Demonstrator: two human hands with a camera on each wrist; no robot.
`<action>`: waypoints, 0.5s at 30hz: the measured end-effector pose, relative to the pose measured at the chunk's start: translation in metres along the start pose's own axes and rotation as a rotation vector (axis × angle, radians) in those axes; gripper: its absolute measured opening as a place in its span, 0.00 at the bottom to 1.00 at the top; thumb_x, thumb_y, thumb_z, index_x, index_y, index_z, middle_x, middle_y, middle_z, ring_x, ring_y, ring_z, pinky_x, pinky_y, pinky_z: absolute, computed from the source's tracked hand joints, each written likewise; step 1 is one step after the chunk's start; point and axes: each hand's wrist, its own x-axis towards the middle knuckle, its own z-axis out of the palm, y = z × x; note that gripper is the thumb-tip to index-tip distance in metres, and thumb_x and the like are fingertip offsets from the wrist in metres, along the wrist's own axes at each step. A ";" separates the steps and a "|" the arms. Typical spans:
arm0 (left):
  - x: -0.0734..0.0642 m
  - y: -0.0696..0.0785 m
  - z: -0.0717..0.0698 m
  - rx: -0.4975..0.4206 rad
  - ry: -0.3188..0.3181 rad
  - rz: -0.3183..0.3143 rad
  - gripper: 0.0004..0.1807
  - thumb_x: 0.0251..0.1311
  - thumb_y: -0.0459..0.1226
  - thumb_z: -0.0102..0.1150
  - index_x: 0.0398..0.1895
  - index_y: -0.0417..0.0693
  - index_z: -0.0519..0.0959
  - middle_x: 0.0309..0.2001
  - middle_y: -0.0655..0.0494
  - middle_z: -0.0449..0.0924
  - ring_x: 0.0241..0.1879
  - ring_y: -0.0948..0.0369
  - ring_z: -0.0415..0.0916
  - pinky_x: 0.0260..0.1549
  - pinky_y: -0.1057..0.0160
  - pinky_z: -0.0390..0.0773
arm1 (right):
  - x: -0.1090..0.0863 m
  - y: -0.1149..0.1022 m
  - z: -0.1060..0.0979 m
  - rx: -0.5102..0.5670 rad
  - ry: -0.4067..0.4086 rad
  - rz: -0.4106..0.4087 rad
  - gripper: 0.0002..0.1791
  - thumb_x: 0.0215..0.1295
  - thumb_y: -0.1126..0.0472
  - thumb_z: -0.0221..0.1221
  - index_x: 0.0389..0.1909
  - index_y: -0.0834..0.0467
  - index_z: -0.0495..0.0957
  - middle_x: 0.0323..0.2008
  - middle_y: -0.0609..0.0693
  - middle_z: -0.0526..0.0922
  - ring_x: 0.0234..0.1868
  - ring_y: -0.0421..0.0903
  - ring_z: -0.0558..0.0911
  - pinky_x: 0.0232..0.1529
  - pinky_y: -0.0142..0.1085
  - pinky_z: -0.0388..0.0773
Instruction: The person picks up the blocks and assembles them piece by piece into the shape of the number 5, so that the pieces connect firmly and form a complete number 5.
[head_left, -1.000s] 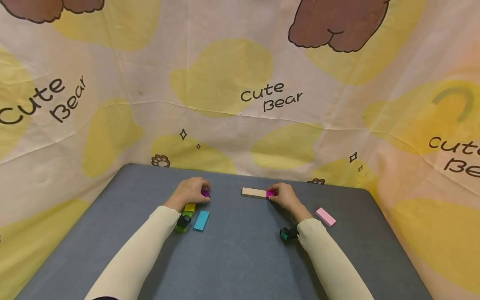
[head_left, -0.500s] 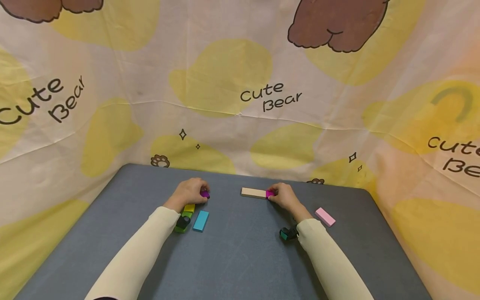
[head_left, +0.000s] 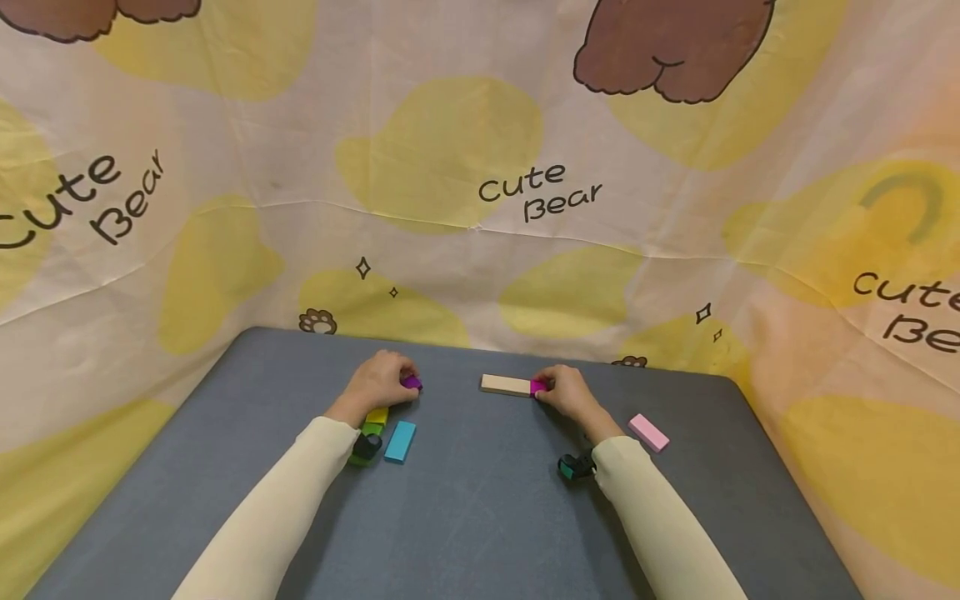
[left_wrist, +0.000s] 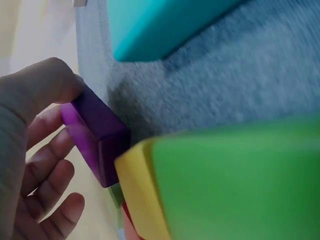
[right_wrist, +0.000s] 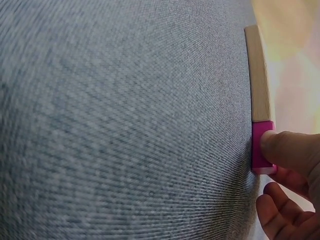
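Observation:
My left hand (head_left: pixel 381 379) pinches a purple block (left_wrist: pixel 100 127) between thumb and forefinger; its other fingers are loosely bent. In the left wrist view, the purple block's lower end overlaps a yellow block (left_wrist: pixel 140 185). Alongside the yellow one lies a green block (left_wrist: pixel 240 185), with a bit of red block (left_wrist: pixel 130 225) below. At the far side of the table, my right hand (head_left: pixel 567 392) pinches a magenta block (right_wrist: pixel 261 145) that sits end to end with a plain wooden strip (right_wrist: pixel 258 75).
A blue block (head_left: pixel 401 442) lies right of the green and yellow ones. On the right is a pink block (head_left: pixel 648 432). The grey table (head_left: pixel 480 517) ends at a printed cloth backdrop (head_left: pixel 420 167). Dark wrist cameras hang below both sleeves.
My left hand has shifted slightly away from me with the purple block. The right hand stays on the magenta block. The head view has drifted a little.

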 end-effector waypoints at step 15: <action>0.005 0.020 0.002 -0.197 0.021 -0.023 0.18 0.51 0.42 0.68 0.45 0.46 0.82 0.42 0.51 0.81 0.40 0.57 0.76 0.40 0.58 0.81 | 0.001 0.000 0.001 -0.005 -0.002 -0.001 0.13 0.57 0.65 0.66 0.44 0.60 0.84 0.42 0.57 0.84 0.41 0.50 0.81 0.44 0.44 0.79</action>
